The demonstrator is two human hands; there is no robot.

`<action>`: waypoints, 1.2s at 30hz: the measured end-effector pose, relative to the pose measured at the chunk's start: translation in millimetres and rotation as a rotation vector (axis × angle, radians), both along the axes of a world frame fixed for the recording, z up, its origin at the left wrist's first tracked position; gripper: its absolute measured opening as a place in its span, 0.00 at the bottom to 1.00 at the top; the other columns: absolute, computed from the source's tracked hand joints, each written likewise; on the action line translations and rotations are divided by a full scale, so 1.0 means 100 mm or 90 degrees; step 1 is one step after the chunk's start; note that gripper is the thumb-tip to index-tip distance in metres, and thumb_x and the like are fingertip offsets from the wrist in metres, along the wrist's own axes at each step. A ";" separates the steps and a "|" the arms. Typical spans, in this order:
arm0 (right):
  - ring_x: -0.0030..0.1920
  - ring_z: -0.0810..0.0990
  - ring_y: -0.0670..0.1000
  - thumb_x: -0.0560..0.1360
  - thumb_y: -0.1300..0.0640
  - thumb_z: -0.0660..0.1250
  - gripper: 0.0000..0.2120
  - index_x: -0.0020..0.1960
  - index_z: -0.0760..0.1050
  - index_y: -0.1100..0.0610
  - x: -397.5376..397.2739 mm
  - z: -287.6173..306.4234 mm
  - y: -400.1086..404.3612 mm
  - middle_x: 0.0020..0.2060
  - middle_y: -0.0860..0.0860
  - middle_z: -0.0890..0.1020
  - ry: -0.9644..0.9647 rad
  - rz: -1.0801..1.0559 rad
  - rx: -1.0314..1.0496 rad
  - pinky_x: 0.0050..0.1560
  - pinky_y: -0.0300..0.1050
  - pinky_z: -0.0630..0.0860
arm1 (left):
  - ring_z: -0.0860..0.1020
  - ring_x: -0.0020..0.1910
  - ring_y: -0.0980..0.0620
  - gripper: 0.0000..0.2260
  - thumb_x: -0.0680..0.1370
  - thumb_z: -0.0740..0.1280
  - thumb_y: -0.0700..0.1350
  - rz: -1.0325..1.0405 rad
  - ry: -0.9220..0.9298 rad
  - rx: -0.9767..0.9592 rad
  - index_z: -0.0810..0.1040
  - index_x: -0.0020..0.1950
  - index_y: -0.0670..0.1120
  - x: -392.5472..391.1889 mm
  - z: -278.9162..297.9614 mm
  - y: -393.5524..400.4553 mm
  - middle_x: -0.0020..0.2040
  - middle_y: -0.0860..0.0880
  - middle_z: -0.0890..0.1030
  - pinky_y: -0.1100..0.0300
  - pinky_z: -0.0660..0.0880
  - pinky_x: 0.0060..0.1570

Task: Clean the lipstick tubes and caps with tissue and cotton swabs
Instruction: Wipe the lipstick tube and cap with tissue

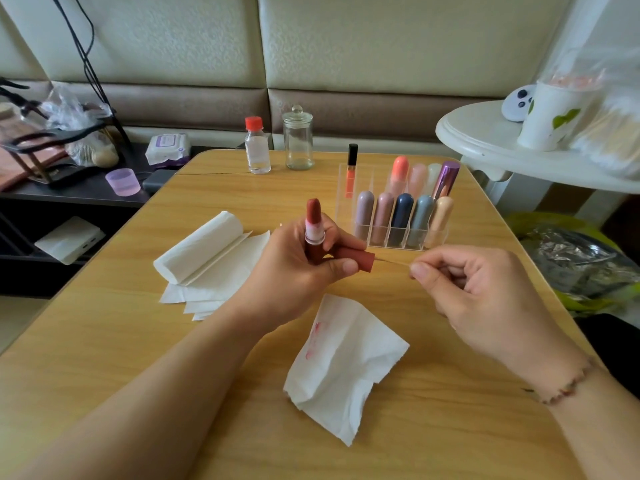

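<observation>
Brick-red lipstick (313,211), matching cap (353,259); white tissue (343,368) pink-smeared.

The left hand (294,261) grips an open red lipstick (314,225) upright together with its cap (353,259). The right hand (485,299) pinches a cotton swab stick (393,262) poked into the cap. A stained tissue (343,365) lies on the table (121,341).

On the counter (104,358), the tissue roll (199,249) lies left of the organizer (394,216); bottle (257,145) and jar (298,140) stand behind it; a tissue (343,368) lies before it.
</observation>
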State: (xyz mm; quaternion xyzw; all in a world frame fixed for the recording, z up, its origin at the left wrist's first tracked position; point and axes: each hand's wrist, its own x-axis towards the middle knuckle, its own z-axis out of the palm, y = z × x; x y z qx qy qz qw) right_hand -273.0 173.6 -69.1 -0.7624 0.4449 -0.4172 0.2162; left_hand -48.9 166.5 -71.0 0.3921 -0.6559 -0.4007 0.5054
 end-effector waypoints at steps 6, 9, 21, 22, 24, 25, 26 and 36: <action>0.25 0.70 0.44 0.79 0.55 0.69 0.10 0.41 0.84 0.55 0.00 0.01 0.03 0.24 0.42 0.74 -0.011 0.144 0.074 0.29 0.33 0.66 | 0.84 0.49 0.45 0.17 0.73 0.70 0.30 -0.010 0.025 -0.007 0.72 0.38 0.52 0.01 0.01 0.00 0.48 0.42 0.85 0.55 0.79 0.51; 0.24 0.71 0.43 0.77 0.59 0.70 0.08 0.39 0.83 0.53 -0.03 0.01 -0.01 0.23 0.43 0.75 0.029 0.092 0.107 0.28 0.32 0.66 | 0.84 0.49 0.44 0.15 0.73 0.70 0.30 -0.015 0.035 0.001 0.68 0.39 0.45 0.01 -0.02 -0.01 0.49 0.40 0.84 0.54 0.79 0.51; 0.25 0.70 0.43 0.79 0.58 0.69 0.09 0.40 0.82 0.54 0.01 -0.02 0.03 0.24 0.44 0.75 -0.040 0.150 0.115 0.29 0.34 0.66 | 0.84 0.48 0.46 0.15 0.75 0.68 0.28 -0.027 0.038 0.017 0.65 0.39 0.44 0.01 -0.01 -0.01 0.49 0.40 0.85 0.57 0.79 0.50; 0.25 0.70 0.43 0.78 0.59 0.70 0.09 0.39 0.82 0.53 0.00 -0.02 0.02 0.24 0.46 0.75 -0.027 0.137 0.129 0.28 0.35 0.66 | 0.84 0.48 0.45 0.15 0.75 0.68 0.28 -0.025 0.037 0.015 0.65 0.39 0.44 0.01 -0.01 -0.01 0.49 0.40 0.85 0.56 0.79 0.50; 0.25 0.70 0.43 0.76 0.59 0.71 0.09 0.38 0.82 0.52 -0.01 -0.02 -0.01 0.24 0.49 0.76 0.004 0.091 0.132 0.27 0.37 0.67 | 0.84 0.48 0.44 0.15 0.74 0.68 0.29 -0.025 0.034 0.013 0.66 0.39 0.44 0.01 -0.02 -0.01 0.50 0.39 0.84 0.56 0.79 0.50; 0.24 0.70 0.43 0.76 0.58 0.71 0.09 0.37 0.82 0.52 -0.02 -0.02 -0.01 0.24 0.49 0.77 0.013 0.064 0.119 0.27 0.37 0.67 | 0.84 0.48 0.44 0.15 0.74 0.68 0.29 -0.026 0.032 0.013 0.66 0.39 0.45 0.01 -0.02 -0.01 0.50 0.39 0.84 0.56 0.79 0.50; 0.24 0.71 0.44 0.76 0.58 0.71 0.09 0.38 0.82 0.51 -0.02 -0.02 -0.02 0.24 0.48 0.77 0.015 0.038 0.098 0.26 0.36 0.67 | 0.84 0.48 0.45 0.15 0.74 0.69 0.29 -0.028 0.030 0.014 0.67 0.38 0.45 0.00 -0.02 -0.01 0.50 0.39 0.84 0.57 0.78 0.49; 0.26 0.73 0.47 0.77 0.49 0.66 0.10 0.40 0.81 0.52 0.08 -0.07 0.05 0.26 0.45 0.76 -0.043 0.084 -0.001 0.27 0.38 0.68 | 0.84 0.46 0.47 0.13 0.74 0.68 0.31 -0.079 0.046 0.002 0.65 0.39 0.41 -0.05 -0.06 -0.01 0.47 0.43 0.85 0.56 0.79 0.47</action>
